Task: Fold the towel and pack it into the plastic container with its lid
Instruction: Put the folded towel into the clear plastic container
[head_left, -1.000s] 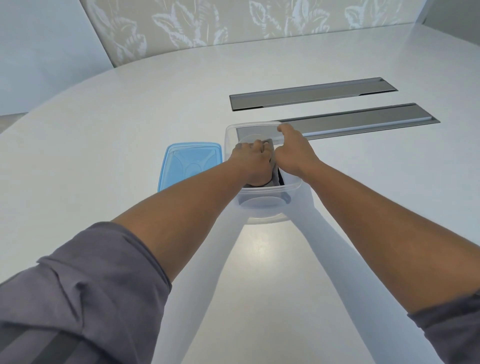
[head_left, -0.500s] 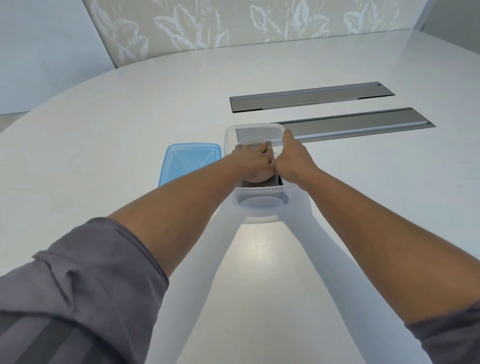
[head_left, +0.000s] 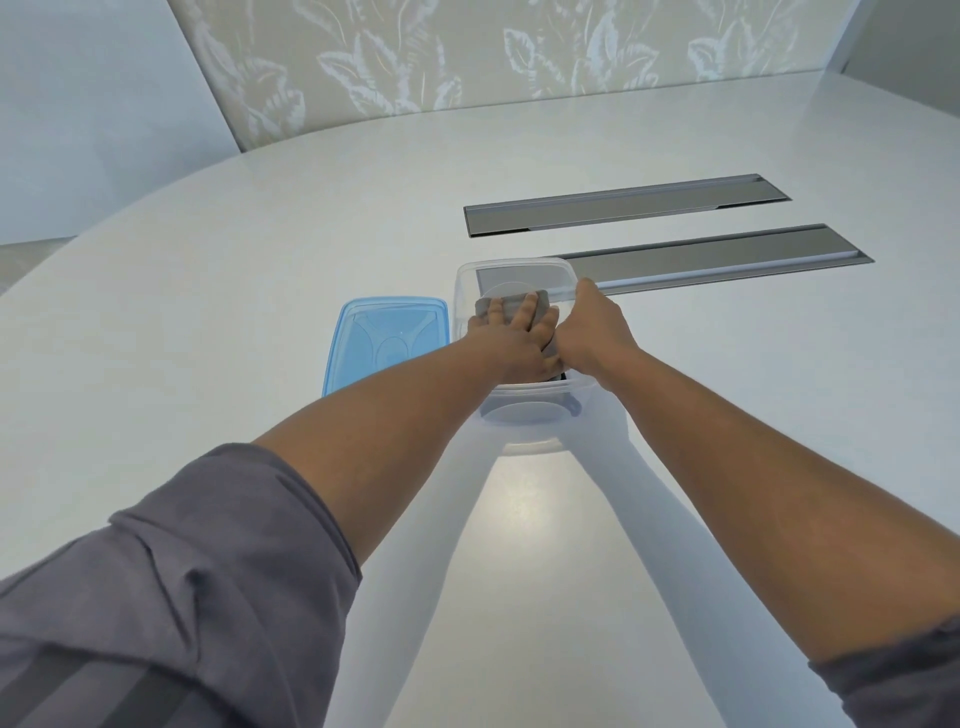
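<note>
A clear plastic container (head_left: 530, 418) stands on the white table (head_left: 234, 291) in front of me. Inside it lies a folded grey towel (head_left: 511, 305). My left hand (head_left: 514, 345) is down in the container, its fingers spread flat and pressing on the towel. My right hand (head_left: 592, 332) holds the container's right rim, thumb lying along the edge; its other fingers are hidden. The blue lid (head_left: 384, 338) lies flat on the table, just left of the container and touching or nearly touching it.
Two long grey metal slots (head_left: 623, 205) (head_left: 727, 254) are set into the tabletop behind and right of the container. The container's far end overlaps the nearer slot. A leaf-patterned wall panel (head_left: 467, 52) stands beyond the table's curved far edge.
My left hand has opened from a curled fist to flat spread fingers on the towel. The towel now lies lower and flatter in the container. My right hand stays on the rim.
</note>
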